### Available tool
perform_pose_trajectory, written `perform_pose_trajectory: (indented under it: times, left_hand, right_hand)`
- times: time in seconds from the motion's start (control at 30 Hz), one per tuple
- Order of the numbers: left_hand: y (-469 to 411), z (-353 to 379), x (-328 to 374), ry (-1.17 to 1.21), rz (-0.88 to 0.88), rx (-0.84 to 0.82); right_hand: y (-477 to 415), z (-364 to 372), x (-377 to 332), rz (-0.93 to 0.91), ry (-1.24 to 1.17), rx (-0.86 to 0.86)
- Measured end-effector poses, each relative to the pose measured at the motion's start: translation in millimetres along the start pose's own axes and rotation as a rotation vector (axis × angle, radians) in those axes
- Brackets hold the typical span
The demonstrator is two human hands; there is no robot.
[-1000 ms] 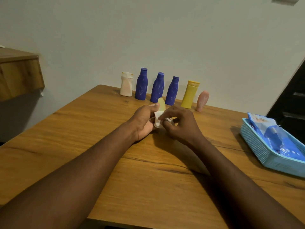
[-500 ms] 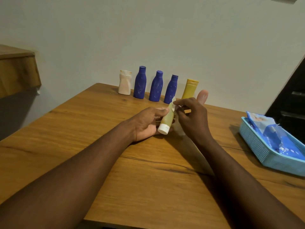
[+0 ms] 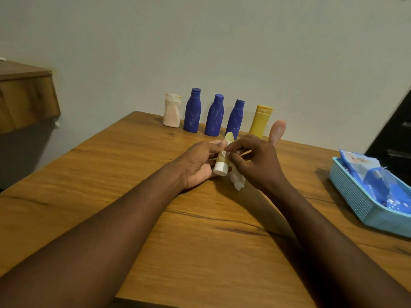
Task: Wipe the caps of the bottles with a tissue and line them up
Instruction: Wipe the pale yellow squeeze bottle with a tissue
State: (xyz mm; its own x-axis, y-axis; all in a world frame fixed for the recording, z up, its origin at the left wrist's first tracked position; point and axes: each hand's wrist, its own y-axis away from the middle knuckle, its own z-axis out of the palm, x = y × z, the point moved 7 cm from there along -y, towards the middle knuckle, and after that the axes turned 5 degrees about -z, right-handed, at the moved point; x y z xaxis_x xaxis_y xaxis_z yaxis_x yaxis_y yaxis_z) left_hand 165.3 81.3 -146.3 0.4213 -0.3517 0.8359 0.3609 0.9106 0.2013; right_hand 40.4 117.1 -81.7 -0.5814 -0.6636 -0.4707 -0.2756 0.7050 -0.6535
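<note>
My left hand [image 3: 198,163] grips a small yellow-green tube [image 3: 223,158] with a white cap [image 3: 220,169] that points toward me. My right hand [image 3: 255,163] pinches a crumpled white tissue [image 3: 237,181] beside the tube; the tissue hangs below the cap. Along the wall at the back of the wooden table [image 3: 155,174] stand a cream bottle [image 3: 171,110], three blue bottles [image 3: 193,110] [image 3: 214,115] [image 3: 236,117], a yellow bottle [image 3: 260,121] and a pink bottle [image 3: 277,131] in a row.
A light blue plastic basket [image 3: 355,201] holding a blue tissue pack [image 3: 378,181] sits at the table's right edge. A wooden shelf [image 3: 24,96] juts from the wall at the left. A dark door frame shows at far right.
The tube turned in my left hand so its white cap now faces me. My right hand slid the tissue off the cap; it now hangs beside the tube.
</note>
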Motion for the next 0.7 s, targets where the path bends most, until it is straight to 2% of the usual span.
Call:
perform_pose_trajectory:
  times: [0.27,0.4,0.57,0.7]
  left_hand:
    - [7.8,11.2,-6.0,-0.087,-0.064,-0.093]
    - [8.0,12.3,-6.4,-0.082,-0.068,-0.089]
    - [3.9,9.4,-6.7,-0.035,-0.072,-0.085]
    - [4.4,6.0,-4.6,-0.009,-0.063,-0.04]
  right_hand:
    - [-2.2,-20.0,13.2,0.05,0.042,0.2]
    - [-3.2,-17.9,17.4,0.085,0.049,0.178]
    - [-1.8,-12.1,28.2,0.212,-0.003,0.137]
    - [-0.1,-10.3,31.5,0.23,-0.025,0.126]
